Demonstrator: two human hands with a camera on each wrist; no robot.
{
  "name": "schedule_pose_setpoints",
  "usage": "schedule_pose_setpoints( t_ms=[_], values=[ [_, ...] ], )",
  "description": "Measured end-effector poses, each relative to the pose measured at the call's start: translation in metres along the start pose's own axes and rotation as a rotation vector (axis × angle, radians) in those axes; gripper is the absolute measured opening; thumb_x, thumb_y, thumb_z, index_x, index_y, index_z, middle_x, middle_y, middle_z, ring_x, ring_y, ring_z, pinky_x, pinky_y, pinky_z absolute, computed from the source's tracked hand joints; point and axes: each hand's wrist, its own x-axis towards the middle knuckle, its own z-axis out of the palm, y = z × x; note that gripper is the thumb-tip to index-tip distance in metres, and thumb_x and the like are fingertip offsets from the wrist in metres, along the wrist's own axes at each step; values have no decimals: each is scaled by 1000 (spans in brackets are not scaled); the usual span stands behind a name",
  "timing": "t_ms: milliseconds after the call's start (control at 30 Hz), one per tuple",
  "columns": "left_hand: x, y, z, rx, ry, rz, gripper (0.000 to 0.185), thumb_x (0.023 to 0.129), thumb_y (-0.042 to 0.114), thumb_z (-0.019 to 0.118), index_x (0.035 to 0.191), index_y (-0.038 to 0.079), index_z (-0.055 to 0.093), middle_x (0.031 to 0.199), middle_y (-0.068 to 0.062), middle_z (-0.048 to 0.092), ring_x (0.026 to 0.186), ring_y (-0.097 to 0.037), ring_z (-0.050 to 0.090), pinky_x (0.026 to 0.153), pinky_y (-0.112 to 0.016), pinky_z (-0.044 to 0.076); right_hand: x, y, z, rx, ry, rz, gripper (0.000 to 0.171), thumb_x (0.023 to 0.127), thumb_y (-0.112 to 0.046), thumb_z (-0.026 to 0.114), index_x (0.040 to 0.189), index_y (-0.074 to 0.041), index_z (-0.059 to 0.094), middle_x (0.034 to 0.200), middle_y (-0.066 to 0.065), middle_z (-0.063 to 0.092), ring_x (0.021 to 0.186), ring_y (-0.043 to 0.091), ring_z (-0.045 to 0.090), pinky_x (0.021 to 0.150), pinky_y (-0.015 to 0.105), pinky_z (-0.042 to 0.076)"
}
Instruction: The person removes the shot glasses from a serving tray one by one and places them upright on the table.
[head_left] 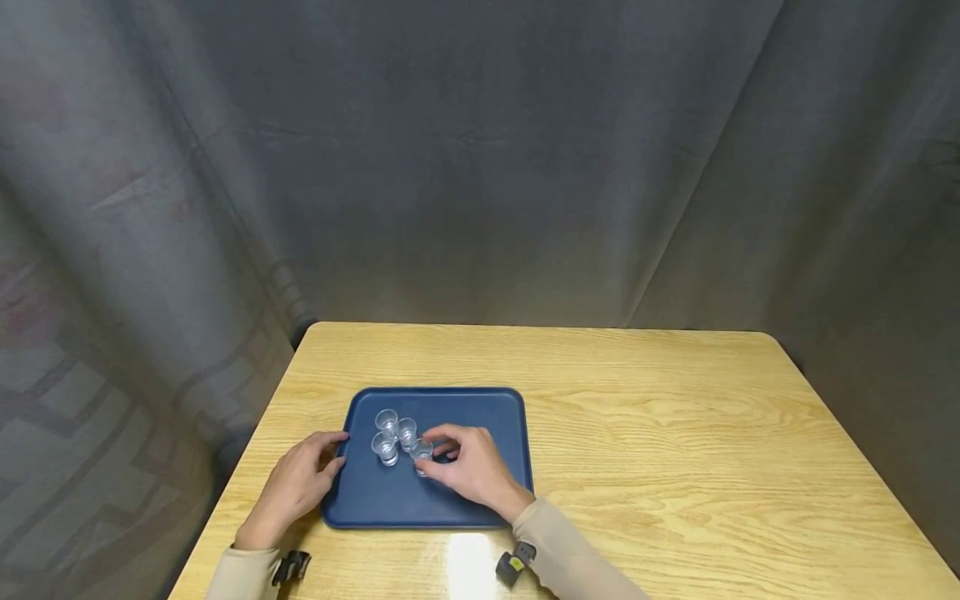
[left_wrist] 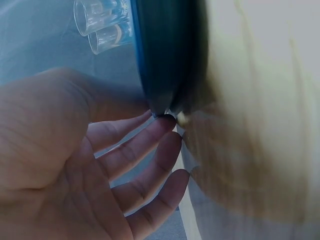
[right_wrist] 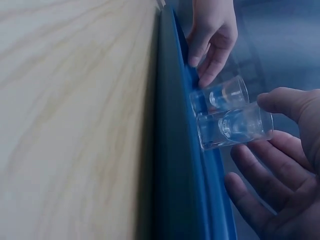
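The shot glass (head_left: 420,454) farthest right among four is in the grip of the right hand (head_left: 474,467), pinched near its rim between thumb and fingers, over the blue tray (head_left: 480,412); I cannot tell whether its base touches down. With the three other shot glasses (head_left: 386,450) clustered just beside it, a sideways nudge could topple one, and so high a pinch on smooth glass might slip. The left hand (head_left: 296,483) grasps nothing, its loosely bent fingers touching the tray's left edge, where a harder push could slide the tray along the bench (head_left: 675,417).
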Motion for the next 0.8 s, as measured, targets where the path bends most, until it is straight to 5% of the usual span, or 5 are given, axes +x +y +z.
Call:
schedule_pose_setpoints(
  t_ms=[800],
  values=[
    [1,-1,0,-1,-3,4,37,98,8,71,135,0,69,131,-25,71,120,-45,68,101,-63,53,-14,24,-51,-38,106,74,32,90,-27,87,119,-14,80,111,1,81,92,15,78,84,31,64]
  ],
)
